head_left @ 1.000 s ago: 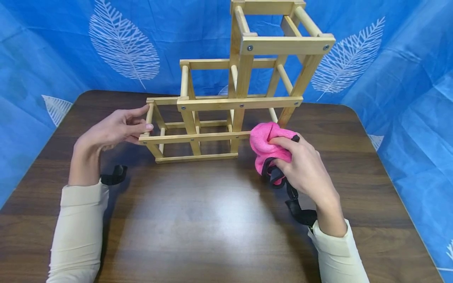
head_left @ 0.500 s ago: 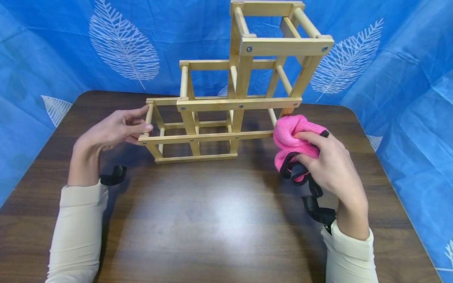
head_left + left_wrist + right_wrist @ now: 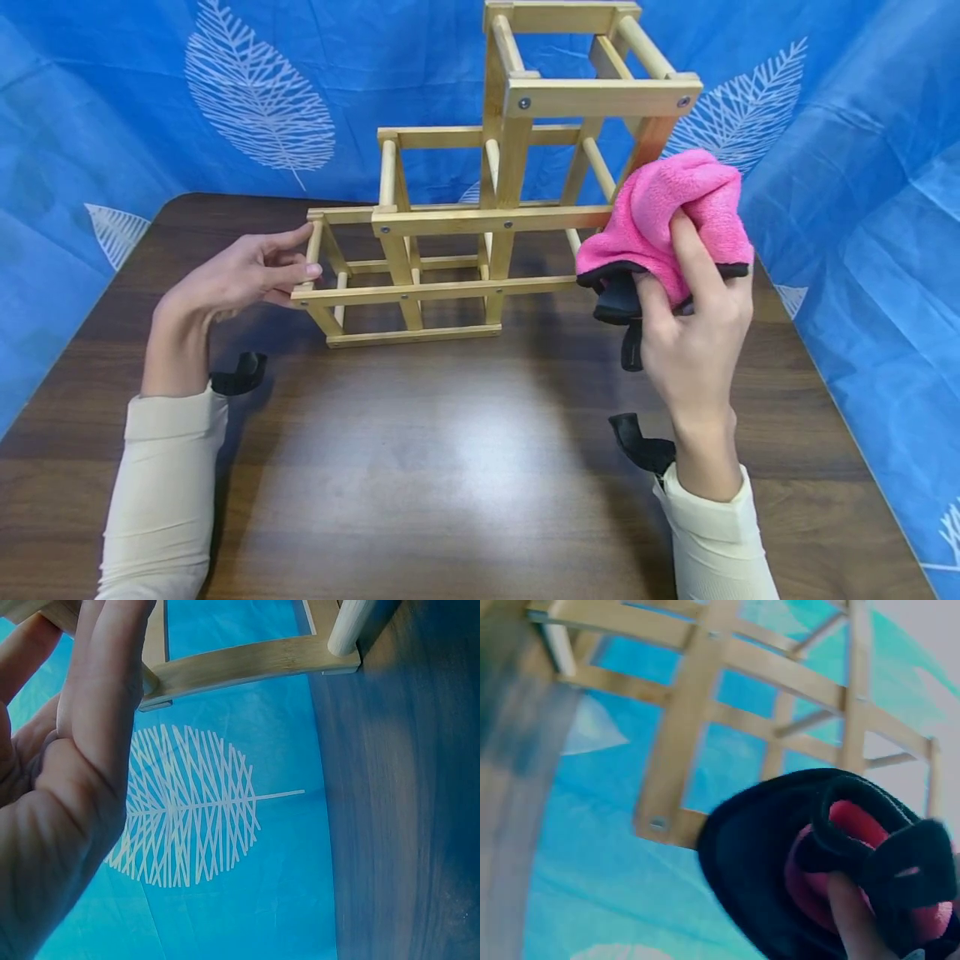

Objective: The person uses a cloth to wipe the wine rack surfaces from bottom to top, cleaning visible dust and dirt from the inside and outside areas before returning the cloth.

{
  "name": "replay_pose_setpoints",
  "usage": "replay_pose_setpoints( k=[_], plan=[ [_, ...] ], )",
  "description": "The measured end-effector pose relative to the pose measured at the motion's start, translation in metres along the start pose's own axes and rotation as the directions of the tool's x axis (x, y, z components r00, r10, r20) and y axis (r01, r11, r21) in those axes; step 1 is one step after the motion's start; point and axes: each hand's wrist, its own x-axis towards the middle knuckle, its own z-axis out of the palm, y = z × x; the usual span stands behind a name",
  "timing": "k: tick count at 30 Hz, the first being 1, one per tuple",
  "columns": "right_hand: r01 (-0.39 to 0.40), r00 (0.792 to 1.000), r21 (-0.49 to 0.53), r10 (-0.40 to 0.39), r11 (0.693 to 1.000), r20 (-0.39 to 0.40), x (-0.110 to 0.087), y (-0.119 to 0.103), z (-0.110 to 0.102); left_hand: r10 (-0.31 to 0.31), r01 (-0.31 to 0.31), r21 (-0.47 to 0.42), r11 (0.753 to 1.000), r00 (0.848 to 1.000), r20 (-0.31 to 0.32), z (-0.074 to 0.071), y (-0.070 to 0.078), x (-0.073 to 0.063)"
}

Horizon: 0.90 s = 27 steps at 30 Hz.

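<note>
A stepped wooden rack [image 3: 450, 222] of light slats and round dowels stands on the table in the head view. At its low left end, my left hand [image 3: 236, 279] grips the end dowel between thumb and fingers; the left wrist view shows this hand [image 3: 90, 742] beside a slat [image 3: 240, 669]. My right hand [image 3: 697, 333] holds a bunched pink cloth [image 3: 667, 217] with black edging against the rack's right front post, below the top tier. The cloth hides part of that post and the middle rail's right end. In the right wrist view, the cloth's dark side [image 3: 757, 847] covers a rail end.
The dark wood-grain table [image 3: 420, 467] has rounded far corners. Blue fabric with white leaf prints [image 3: 258, 92] hangs behind the rack and along both sides. A black strap piece [image 3: 641, 446] sits at my right wrist, another [image 3: 240, 373] at my left.
My right hand has wiped the cloth rightward along the lower rail, then up the right post to just below the top tier. My left hand stays on the end dowel.
</note>
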Motion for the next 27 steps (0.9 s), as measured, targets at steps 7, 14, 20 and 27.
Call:
replay_pose_setpoints(
  k=[7,14,20,27],
  plan=[
    [0.029,0.998,-0.079,-0.025,0.996,0.052,-0.007,0.009,0.010,0.000,0.000,0.000,1.000,1.000,-0.005,0.000,0.003,0.000],
    [0.005,0.982,-0.201,0.033,0.980,0.188,-0.008,0.000,0.000,-0.007,0.007,0.011,1.000,1.000,-0.016,0.001,0.001,-0.001],
    [-0.017,0.952,-0.273,0.100,0.962,0.290,-0.006,-0.009,-0.010,0.002,-0.003,-0.014,1.000,1.000,-0.011,0.001,-0.001,0.000],
    [-0.008,0.908,-0.330,0.145,0.944,0.394,-0.004,-0.011,-0.019,0.011,-0.012,-0.010,1.000,1.000,-0.015,0.001,-0.002,-0.001]
  ],
)
